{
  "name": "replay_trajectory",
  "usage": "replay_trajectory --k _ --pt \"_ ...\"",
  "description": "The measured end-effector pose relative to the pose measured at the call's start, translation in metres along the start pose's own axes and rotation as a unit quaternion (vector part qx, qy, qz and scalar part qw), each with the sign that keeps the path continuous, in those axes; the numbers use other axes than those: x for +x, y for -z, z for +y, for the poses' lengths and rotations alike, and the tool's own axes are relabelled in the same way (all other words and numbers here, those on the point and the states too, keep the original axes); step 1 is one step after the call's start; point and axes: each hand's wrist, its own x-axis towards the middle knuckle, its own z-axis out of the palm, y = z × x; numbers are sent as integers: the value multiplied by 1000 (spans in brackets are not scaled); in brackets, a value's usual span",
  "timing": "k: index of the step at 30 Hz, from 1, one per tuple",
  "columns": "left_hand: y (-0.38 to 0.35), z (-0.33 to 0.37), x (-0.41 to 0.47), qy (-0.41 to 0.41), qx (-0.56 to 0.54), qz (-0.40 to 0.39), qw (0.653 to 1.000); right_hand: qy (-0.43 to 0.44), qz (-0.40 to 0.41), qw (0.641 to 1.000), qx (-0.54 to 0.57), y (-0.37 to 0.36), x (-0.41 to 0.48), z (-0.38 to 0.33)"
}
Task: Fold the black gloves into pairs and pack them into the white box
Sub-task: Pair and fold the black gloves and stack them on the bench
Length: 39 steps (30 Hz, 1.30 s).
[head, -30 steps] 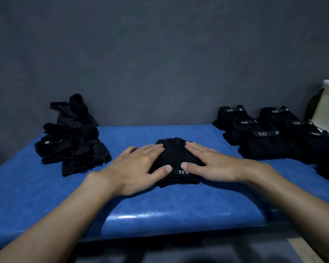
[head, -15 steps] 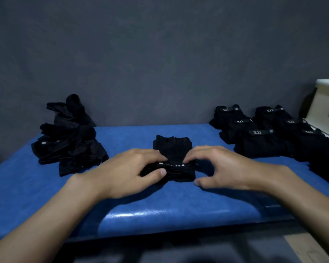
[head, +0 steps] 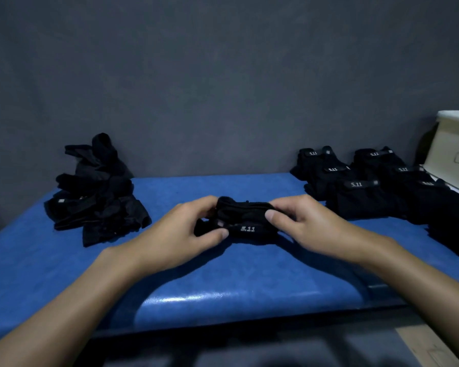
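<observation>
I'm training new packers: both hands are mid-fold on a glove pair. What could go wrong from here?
1. The glove pair is only half folded, pinched by the left hand and right hand; a loosened pinch could let it spring open.
2. The folded pairs lie between it and the white box, so carrying it across might knock them askew.

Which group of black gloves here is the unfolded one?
The jumbled heap on the left; those on the right are neat folded bundles showing 5.11 labels.
</observation>
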Motion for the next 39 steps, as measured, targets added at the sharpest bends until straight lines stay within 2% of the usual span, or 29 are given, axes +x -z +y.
replay_trajectory --k 2,4,7,13,18,23,26,29,34,36,39 --pt "-1 -1 2 16 -58 22 998 1 0 996 89 0 2 0" --pt "-2 -2 5 33 -97 35 994 -8 0 991 130 2 3 0" --pt "-4 -6 10 53 -140 49 988 -3 5 990 142 3 5 2" --pt "-8 -11 17 72 -178 59 980 -60 106 982 145 -10 19 6" --pt "-13 -12 23 88 -178 78 977 -114 143 973 143 -20 32 10" --pt "-16 -19 28 116 -107 110 981 -142 158 973 93 -26 42 12" --pt "-19 -24 31 120 -112 112 980 -154 170 971 68 -27 46 14" --pt "-19 -24 31 114 -124 107 980 -156 190 968 54 -30 50 17" --pt "-20 -21 30 81 -54 112 989 -129 209 968 51 -26 41 11" --pt "-21 -20 30 86 -36 122 988 -100 197 974 41 -20 31 8" --pt "-22 -18 29 91 -28 134 986 -64 113 991 6 -15 18 7"
